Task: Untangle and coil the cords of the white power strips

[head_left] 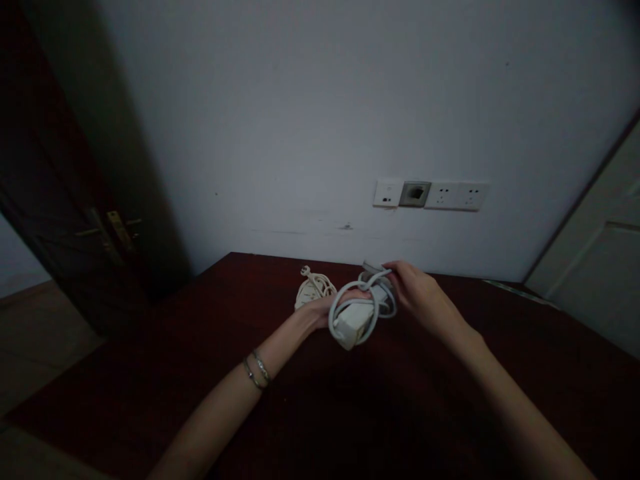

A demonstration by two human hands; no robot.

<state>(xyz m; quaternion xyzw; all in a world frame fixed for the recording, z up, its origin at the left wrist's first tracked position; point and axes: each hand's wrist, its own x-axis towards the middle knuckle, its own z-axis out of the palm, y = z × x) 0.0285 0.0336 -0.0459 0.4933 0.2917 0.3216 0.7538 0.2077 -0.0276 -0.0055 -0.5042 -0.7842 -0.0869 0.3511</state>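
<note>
Above the dark red table (240, 313), my left hand (325, 309) supports a white power strip (354, 319) from behind, its fingers mostly hidden by the strip and cord. A grey-white cord (332, 313) loops around the strip in several turns. My right hand (407, 283) pinches part of this cord near the strip's far end. Just beyond my left wrist, a second, round cream power strip (306, 292) rests on the table with its cord bundled on it and its plug (305, 271) sticking up.
A row of wall sockets (453, 195) is set in the pale wall (280, 133) behind the table. At the left stands a dark door (65, 220) with a brass handle (116, 223). A white door or panel (600, 253) borders the right side. The light is dim.
</note>
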